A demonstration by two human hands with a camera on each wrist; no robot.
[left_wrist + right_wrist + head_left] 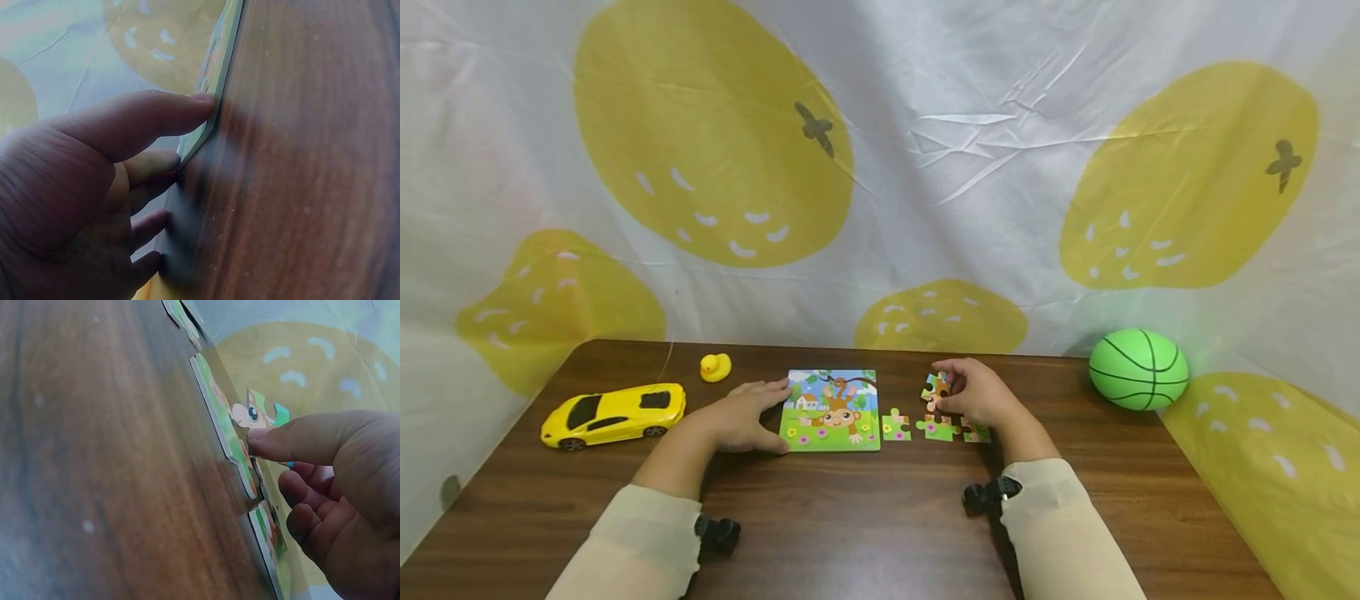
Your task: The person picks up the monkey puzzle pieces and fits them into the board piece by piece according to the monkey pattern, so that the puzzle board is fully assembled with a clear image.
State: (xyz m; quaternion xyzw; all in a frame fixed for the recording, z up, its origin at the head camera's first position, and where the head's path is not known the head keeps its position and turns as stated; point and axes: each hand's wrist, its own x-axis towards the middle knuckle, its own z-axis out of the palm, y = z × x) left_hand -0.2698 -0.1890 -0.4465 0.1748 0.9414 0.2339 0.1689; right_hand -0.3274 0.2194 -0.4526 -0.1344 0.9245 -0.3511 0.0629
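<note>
Head view shows the left hand (741,418) resting with straight fingers against the puzzle board (832,410) on the tabletop (865,517), while the right hand (976,393) pinches a puzzle piece (934,387) just right of it.

The left hand (81,187) rests on the dark brown wooden table (300,187). Its thumb (156,119) presses the edge of the flat, colourful cardboard puzzle board (215,81); fingers (150,165) curl beneath.
</note>
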